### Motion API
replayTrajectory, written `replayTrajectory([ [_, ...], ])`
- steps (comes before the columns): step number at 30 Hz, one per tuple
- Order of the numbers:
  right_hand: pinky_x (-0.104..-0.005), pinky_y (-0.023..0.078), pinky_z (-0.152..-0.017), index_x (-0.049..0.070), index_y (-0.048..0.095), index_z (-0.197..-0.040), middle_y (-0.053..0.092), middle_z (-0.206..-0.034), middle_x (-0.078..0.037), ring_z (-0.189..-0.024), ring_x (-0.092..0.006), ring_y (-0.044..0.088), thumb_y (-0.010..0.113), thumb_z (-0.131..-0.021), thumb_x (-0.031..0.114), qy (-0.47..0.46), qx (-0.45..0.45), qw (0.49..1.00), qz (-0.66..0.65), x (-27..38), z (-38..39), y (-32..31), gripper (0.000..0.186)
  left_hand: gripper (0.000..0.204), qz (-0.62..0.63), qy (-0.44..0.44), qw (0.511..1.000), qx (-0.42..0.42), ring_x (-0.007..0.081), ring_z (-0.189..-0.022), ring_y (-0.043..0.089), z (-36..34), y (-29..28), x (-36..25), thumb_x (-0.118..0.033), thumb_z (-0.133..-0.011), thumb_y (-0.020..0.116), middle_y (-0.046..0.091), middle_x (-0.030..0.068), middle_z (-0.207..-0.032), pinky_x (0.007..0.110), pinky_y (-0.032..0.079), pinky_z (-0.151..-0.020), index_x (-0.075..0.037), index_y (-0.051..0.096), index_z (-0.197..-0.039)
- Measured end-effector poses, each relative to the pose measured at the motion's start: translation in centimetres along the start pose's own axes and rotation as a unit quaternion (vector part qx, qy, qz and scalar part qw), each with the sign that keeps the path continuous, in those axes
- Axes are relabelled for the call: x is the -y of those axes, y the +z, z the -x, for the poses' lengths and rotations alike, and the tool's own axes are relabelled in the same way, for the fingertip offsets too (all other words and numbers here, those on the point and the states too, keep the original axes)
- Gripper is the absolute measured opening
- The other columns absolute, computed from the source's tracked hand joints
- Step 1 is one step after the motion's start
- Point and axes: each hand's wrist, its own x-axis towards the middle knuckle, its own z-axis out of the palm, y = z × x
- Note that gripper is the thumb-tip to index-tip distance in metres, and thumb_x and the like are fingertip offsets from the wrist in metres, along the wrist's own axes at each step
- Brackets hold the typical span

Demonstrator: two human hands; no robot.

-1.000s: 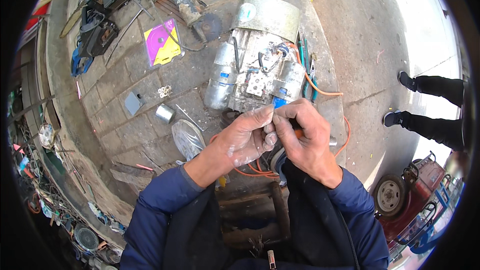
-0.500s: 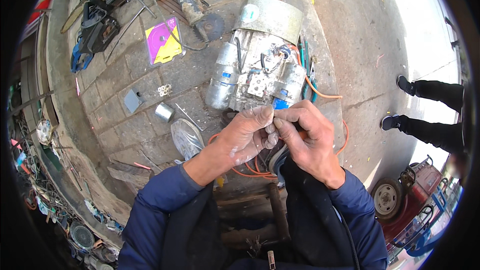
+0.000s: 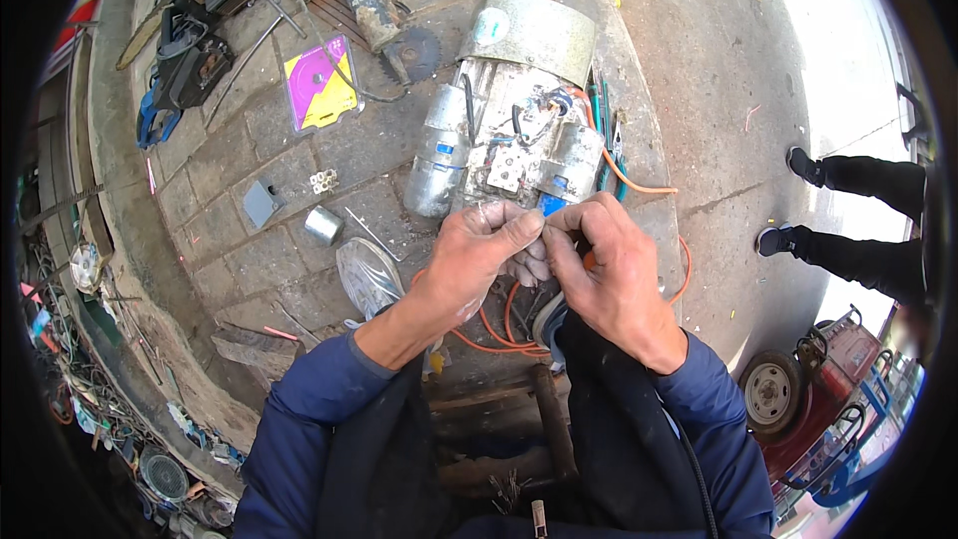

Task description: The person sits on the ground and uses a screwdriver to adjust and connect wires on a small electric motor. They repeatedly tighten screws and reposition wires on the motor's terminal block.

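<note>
My left hand (image 3: 489,250) and my right hand (image 3: 611,265) meet in front of me, fingertips pinched together at one spot. Whatever is between them is too small to make out. Pale dust covers the fingers of both. Just beyond them lies an electric motor (image 3: 504,165) with a worn, whitish body, a curved metal end cover (image 3: 529,35) and two silver cylinders, a left one (image 3: 436,155) and a right one (image 3: 572,160). Short wires stick up from its opened middle. An orange cable (image 3: 624,180) runs from the motor's right side, with more of it looped below my hands.
Left of the motor lie a metal cylinder (image 3: 322,225), a grey square cover (image 3: 261,204), a white terminal block (image 3: 323,181) and a purple-yellow blade package (image 3: 321,85). A chainsaw (image 3: 195,65) is farther left. A person's legs (image 3: 863,180) and a red wheeled machine (image 3: 798,379) are at right.
My left hand has turned so its back faces up more, its fingers curling in. Both hands still pinch together at nearly the same place. The view has shifted slightly.
</note>
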Motion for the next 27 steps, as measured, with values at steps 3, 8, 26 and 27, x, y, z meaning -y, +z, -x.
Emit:
replayTrajectory([
  [3,-0.0442,0.057,-0.065,0.003,0.069,-0.099,0.066,-0.092,-0.015,-0.075,-0.0358,0.071,0.077,-0.093,0.001,0.038,0.036,0.996,-0.07,0.0,-0.4,-0.9,0.01,0.024,-0.021,0.023,0.999,0.044,0.014,-0.077,0.073,0.2,-0.3,-0.4,-0.024,-0.112,0.069,0.075,0.0077,-0.089,0.028,0.059,-0.069,0.0,0.071,-0.109],
  [8,-0.0344,0.055,-0.065,0.001,0.072,-0.103,0.068,-0.092,-0.011,-0.078,-0.0247,0.07,0.078,-0.096,0.002,-0.002,0.06,0.997,-0.053,0.5,-1.1,-1.5,0.009,0.022,0.005,0.009,0.999,0.052,0.0145,-0.075,0.074,0.8,-0.9,-1.1,-0.023,-0.112,0.068,0.076,0.0075,-0.089,0.027,0.059,-0.066,-0.001,0.071,-0.11],
  [26,-0.0491,0.059,-0.084,0.003,0.073,-0.122,0.071,-0.104,-0.023,-0.09,-0.0419,0.074,0.08,-0.091,0.018,-0.043,0.12,0.974,0.187,-0.4,-11.0,0.2,0.035,0.023,-0.004,0.101,0.992,-0.081,0.0175,-0.077,0.075,0.7,-3.5,-3.6,-0.024,-0.109,0.072,0.075,0.0073,-0.092,0.029,0.059,-0.068,-0.001,0.07,-0.112],
  [27,-0.048,0.059,-0.083,0.002,0.073,-0.119,0.071,-0.1,-0.023,-0.089,-0.0406,0.074,0.074,-0.091,0.011,-0.06,0.111,0.978,0.169,-0.8,-10.7,0.1,0.03,0.023,-0.031,0.112,0.989,-0.093,0.0176,-0.077,0.074,0.7,-3.4,-3.8,-0.024,-0.109,0.072,0.075,0.0072,-0.092,0.029,0.059,-0.068,-0.001,0.07,-0.112],
])
